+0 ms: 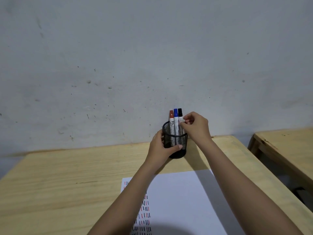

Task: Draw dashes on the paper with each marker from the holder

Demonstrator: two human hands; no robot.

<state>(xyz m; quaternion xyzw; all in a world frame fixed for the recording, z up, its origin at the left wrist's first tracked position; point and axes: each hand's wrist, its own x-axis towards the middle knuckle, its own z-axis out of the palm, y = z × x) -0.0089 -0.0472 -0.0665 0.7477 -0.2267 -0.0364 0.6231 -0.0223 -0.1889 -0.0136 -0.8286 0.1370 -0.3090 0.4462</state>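
Clearly, the left hand [160, 146] wrapped the holder [176, 141] at 12 o'clock of the paper [183, 200], while the right hand [196, 126] pinched the black marker [180, 119], which should best be pulled straight upward.

I see a pale grey wall [135, 56], scuffed and speckled with dark marks, filling the far side. A light wooden table [59, 175] stands against it. A second wooden table [288, 146] sits apart on the right.
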